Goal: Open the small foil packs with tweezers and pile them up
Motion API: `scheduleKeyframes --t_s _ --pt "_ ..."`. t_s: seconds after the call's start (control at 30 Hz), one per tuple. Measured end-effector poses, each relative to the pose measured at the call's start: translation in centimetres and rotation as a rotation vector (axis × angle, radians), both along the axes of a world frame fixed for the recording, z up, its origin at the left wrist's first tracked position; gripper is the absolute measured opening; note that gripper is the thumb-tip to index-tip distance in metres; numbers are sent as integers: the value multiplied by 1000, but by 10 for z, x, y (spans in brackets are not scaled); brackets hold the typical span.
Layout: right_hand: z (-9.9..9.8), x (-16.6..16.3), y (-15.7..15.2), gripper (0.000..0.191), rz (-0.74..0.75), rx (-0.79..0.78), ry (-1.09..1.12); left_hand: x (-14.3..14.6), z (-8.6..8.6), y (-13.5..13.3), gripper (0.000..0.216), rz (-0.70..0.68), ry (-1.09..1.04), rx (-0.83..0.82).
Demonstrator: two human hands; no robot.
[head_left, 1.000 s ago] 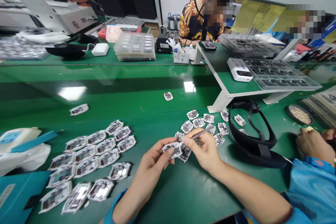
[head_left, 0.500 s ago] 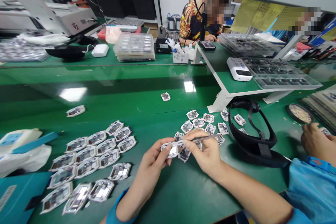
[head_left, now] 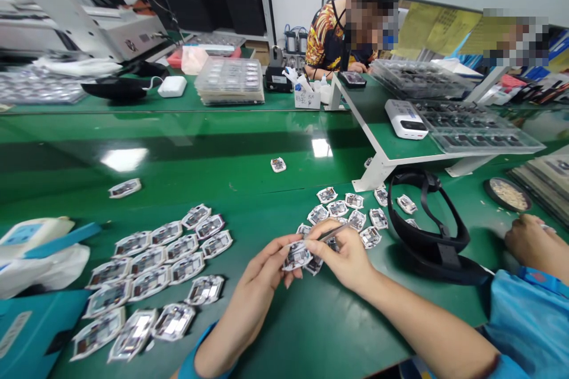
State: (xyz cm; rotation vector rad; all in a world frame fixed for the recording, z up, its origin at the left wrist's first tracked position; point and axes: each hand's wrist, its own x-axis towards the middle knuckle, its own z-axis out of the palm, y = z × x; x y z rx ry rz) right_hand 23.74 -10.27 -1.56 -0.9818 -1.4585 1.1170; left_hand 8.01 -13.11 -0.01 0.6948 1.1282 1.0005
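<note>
Between the thumb and fingers of my left hand (head_left: 267,263) is a small white-rimmed electronic housing (head_left: 297,255) with its inner parts showing. My right hand (head_left: 342,254) is closed on a pair of thin metal tweezers (head_left: 331,233). Their tips are hidden near the housing's upper right edge. Just behind and under my hands lie several similar housings (head_left: 336,208). Another group of them (head_left: 149,281) is laid out in slanting rows to the left.
A black headband-like frame (head_left: 438,254) stands right of my right arm. Beyond it, a co-worker's hand (head_left: 531,243) rests near a round dish of small pieces (head_left: 507,193). A white-legged green shelf (head_left: 373,148) rises behind. One housing (head_left: 278,164) lies alone mid-table. A teal case (head_left: 35,337) sits front left.
The held housing has turned in my left hand and shifted slightly right and down. The tweezers have drawn closer into my right hand. The co-worker's hand has moved down a little.
</note>
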Motion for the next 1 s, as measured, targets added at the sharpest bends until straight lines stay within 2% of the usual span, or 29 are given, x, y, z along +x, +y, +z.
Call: scheduleKeyframes --t_s 0.2,0.43,1.0 --pt "0 -1 1 14 24 -53 25 -2 -1 -1 33 -11 41 0" --pt "-2 -1 1 13 -78 -64 -2 -2 -4 -2 29 -52 119 65" --pt "-4 -1 2 8 -53 -129 95 -4 -5 -2 31 -137 199 135"
